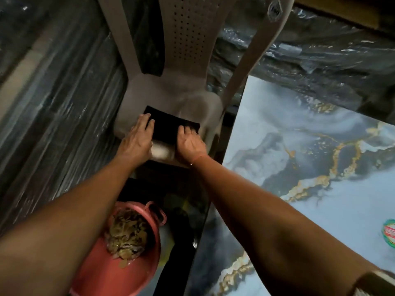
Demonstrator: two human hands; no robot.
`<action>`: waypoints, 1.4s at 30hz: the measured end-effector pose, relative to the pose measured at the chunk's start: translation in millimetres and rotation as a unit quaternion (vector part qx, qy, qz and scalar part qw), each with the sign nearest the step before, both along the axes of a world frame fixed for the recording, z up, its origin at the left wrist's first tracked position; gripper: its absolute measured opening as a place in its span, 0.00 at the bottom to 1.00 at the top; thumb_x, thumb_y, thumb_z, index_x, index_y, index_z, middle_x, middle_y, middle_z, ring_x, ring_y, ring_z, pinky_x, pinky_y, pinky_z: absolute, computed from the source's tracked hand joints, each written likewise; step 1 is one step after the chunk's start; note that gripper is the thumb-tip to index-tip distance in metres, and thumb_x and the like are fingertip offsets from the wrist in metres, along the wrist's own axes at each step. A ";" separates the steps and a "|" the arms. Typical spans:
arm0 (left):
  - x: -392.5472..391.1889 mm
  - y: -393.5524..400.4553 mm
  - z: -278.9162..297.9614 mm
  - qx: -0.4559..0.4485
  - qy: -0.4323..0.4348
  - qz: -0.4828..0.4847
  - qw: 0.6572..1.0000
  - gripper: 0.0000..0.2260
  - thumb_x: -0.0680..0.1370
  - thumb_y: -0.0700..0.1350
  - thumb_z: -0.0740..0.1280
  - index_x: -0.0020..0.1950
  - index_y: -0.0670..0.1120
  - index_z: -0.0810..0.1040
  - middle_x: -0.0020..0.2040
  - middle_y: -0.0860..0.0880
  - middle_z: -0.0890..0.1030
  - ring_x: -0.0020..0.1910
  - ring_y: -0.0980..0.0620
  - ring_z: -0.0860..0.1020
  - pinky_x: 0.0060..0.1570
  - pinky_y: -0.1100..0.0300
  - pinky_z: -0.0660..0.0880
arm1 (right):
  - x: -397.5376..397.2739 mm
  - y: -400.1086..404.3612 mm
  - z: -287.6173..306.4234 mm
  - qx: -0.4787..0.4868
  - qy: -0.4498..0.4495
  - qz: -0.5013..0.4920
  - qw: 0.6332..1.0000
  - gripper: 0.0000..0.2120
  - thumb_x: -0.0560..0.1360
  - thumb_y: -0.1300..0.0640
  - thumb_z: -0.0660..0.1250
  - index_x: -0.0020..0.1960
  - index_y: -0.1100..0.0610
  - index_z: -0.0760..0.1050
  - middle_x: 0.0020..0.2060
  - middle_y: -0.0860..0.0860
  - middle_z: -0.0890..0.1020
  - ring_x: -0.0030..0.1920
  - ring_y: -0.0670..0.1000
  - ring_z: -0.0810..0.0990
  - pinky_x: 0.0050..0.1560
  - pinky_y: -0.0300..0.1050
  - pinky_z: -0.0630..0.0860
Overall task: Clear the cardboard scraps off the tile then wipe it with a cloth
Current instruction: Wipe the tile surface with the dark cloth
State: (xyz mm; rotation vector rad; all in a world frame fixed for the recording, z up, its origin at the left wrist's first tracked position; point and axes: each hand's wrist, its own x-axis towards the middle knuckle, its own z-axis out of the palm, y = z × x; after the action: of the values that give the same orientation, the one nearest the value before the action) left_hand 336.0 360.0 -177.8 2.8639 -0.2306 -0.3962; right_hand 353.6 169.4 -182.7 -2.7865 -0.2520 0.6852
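A black folded cloth [171, 124] lies on the seat of a beige plastic chair [186, 97]. My left hand [139, 137] rests flat on the cloth's left edge with fingers straight. At the cloth's right edge sits my right hand [189, 144], its fingertips bent down onto the fabric. The marbled blue, grey and gold tile [310, 167] lies to the right, its visible surface bare. Below my left forearm stands a red bucket [119, 253] with brownish cardboard scraps [126, 236] inside.
Plastic-wrapped dark stacks [53, 103] rise on the left and behind the chair. A round green-and-red sticker [390, 231] sits at the tile's right edge. The chair stands close against the tile's left corner.
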 end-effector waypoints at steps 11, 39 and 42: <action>64.4 18.9 -74.1 0.089 0.071 -0.148 0.982 0.33 0.76 0.44 0.71 0.80 0.40 0.66 0.80 0.37 0.65 0.80 0.36 0.63 0.73 0.43 0.70 | 35.8 13.6 -59.5 -0.079 0.049 0.079 0.993 0.18 0.86 0.61 0.53 0.69 0.57 0.78 0.65 0.59 0.78 0.68 0.61 0.74 0.61 0.54 0.75; 9.4 -98.0 188.3 -0.059 -0.053 -0.123 0.989 0.30 0.78 0.29 0.56 0.80 0.44 0.65 0.74 0.37 0.73 0.74 0.35 0.71 0.77 0.45 0.59 | -34.6 -152.6 197.1 0.093 -0.160 0.035 0.982 0.44 0.67 0.69 0.58 0.80 0.43 0.67 0.74 0.45 0.77 0.70 0.55 0.77 0.59 0.49 0.79; -14.1 -132.4 185.4 -0.035 -0.142 -0.192 0.970 0.33 0.73 0.30 0.53 0.80 0.37 0.64 0.72 0.35 0.75 0.72 0.35 0.75 0.72 0.41 0.70 | -62.8 -184.8 210.7 0.062 -0.218 0.020 0.974 0.46 0.66 0.72 0.54 0.80 0.46 0.68 0.76 0.47 0.75 0.74 0.58 0.73 0.67 0.54 0.76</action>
State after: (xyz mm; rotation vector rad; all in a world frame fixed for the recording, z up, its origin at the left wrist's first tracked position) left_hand 321.9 227.5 7.6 2.7881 -0.8415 -0.0373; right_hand 290.8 -15.3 28.0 -2.7834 -0.4192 0.0515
